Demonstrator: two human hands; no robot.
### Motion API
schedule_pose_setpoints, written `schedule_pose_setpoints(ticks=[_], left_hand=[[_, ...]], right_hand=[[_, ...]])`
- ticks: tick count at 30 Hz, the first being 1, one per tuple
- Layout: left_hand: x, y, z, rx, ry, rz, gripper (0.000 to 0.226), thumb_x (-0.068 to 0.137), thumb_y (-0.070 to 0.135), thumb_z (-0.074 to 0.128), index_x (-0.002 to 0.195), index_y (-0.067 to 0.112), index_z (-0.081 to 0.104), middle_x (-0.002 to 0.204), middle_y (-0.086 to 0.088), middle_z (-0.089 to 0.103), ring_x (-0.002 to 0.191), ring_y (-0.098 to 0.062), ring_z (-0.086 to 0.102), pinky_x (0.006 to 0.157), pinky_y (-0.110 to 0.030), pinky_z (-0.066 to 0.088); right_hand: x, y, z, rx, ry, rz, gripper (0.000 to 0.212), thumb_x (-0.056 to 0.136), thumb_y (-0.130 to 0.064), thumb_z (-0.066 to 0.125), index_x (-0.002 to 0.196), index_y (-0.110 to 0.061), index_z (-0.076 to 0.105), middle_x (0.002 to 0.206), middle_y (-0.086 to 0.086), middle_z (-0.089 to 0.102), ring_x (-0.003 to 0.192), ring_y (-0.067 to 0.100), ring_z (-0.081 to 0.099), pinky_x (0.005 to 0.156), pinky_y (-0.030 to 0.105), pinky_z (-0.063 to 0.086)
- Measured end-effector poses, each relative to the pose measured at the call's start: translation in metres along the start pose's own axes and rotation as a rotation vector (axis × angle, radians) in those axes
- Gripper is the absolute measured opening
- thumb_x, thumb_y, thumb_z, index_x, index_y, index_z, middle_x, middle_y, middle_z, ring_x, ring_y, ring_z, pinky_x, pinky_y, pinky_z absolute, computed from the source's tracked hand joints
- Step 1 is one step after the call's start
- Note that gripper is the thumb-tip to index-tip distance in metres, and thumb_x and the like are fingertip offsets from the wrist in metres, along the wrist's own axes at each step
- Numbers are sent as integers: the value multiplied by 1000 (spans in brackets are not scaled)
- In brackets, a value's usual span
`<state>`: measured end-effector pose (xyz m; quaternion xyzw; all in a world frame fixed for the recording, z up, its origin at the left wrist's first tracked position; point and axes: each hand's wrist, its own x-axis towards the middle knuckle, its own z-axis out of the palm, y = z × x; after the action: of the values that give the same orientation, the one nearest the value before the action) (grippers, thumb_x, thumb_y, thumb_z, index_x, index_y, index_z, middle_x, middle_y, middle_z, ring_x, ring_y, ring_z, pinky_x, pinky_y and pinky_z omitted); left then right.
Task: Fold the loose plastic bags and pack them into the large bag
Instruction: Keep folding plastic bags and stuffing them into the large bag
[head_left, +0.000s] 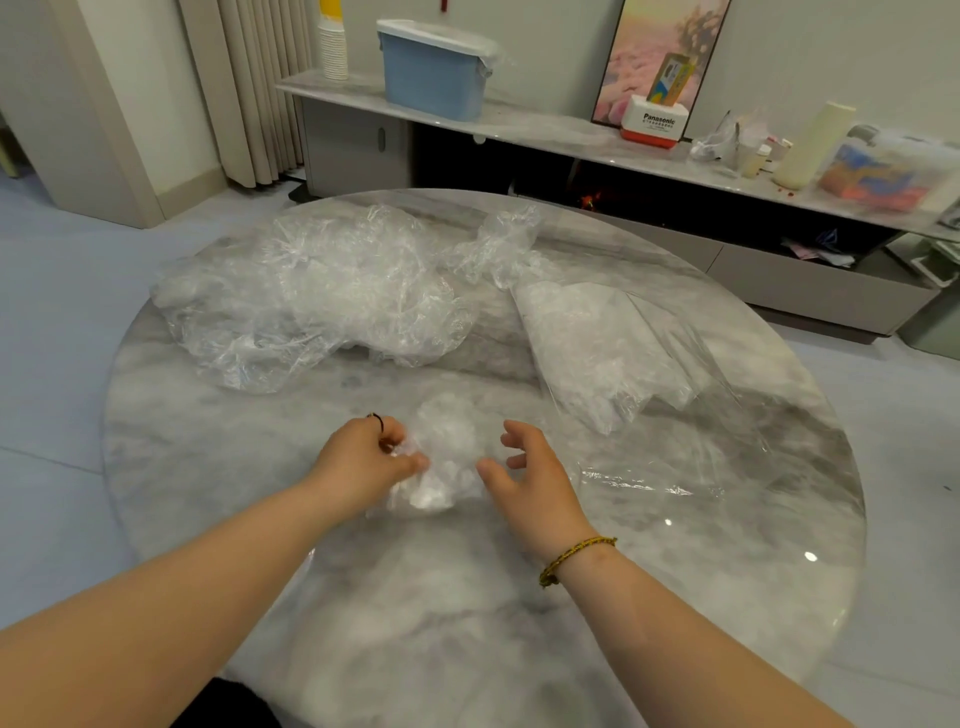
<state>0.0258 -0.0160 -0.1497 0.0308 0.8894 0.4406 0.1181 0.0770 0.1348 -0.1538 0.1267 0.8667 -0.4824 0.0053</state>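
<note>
A small crumpled clear plastic bag (441, 457) lies on the round marble table (415, 597) between my hands. My left hand (363, 457) pinches its left side with curled fingers and thumb. My right hand (530, 473) hovers just right of it, fingers spread and relaxed, holding nothing. A heap of loose crumpled clear bags (311, 301) sits at the table's far left. The large clear bag (597, 343) lies at the right, with several folded bags showing inside it; its open mouth spreads toward my right hand.
A smaller crumpled bag (498, 249) lies at the table's far edge. Behind the table runs a low cabinet (519, 130) with a blue bin (436, 73), paper cups, a white and red box and other items. Grey floor surrounds the table.
</note>
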Motion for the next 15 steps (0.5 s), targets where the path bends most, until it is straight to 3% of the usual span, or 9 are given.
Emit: schedule_pose_setpoints(ticks=[1, 3, 4, 6, 8, 12, 15], left_hand=[[-1, 3, -1, -152, 16, -5, 29, 80, 13, 69, 67, 16, 44, 68, 1, 47, 68, -16, 46, 55, -12, 33], [-5, 10, -2, -390, 24, 0, 26, 80, 7, 69, 70, 15, 45, 76, -7, 56, 74, -20, 52, 61, -17, 38], [-7, 14, -2, -460, 22, 8, 25, 79, 6, 69, 72, 14, 46, 80, -11, 57, 77, -21, 54, 64, -21, 40], [-12, 21, 2, -504, 17, 30, 29, 77, 6, 70, 74, 16, 43, 79, -12, 53, 76, -21, 53, 64, -24, 40], [-17, 29, 7, -510, -28, 57, 31, 76, 4, 71, 76, 16, 42, 73, -7, 54, 69, -18, 55, 60, -21, 44], [-26, 46, 18, -568, -107, 97, 29, 79, 1, 67, 83, 17, 43, 76, 2, 59, 54, 3, 59, 49, -4, 44], [-26, 55, 24, -523, -118, 154, 21, 86, 9, 60, 87, 23, 45, 92, 5, 55, 73, -1, 55, 54, 0, 41]], right_hand=[[-1, -1, -2, 99, -6, 50, 55, 90, -20, 56, 139, -13, 32, 127, 0, 44, 105, 10, 43, 85, 17, 34], [-5, -5, -6, 333, -53, 157, 56, 88, -20, 60, 137, -10, 34, 118, 0, 46, 104, 11, 47, 88, 23, 39], [-9, -9, -7, 427, -88, 194, 49, 87, -19, 61, 130, -9, 41, 112, 1, 50, 100, 12, 50, 89, 26, 41], [-15, -13, -7, 519, -122, 188, 10, 86, -14, 61, 92, -11, 54, 83, -1, 53, 79, 10, 53, 83, 28, 44], [-18, -13, -10, 552, -80, 147, 23, 88, -9, 58, 67, -14, 51, 63, -4, 51, 64, 8, 53, 78, 28, 48], [-19, -14, -23, 672, 35, 149, 25, 89, 0, 52, 69, -12, 61, 63, -1, 63, 60, 10, 62, 60, 23, 53], [-14, -8, -44, 675, 193, 132, 26, 84, -3, 57, 60, -13, 51, 60, 2, 51, 58, 15, 52, 56, 25, 45]])
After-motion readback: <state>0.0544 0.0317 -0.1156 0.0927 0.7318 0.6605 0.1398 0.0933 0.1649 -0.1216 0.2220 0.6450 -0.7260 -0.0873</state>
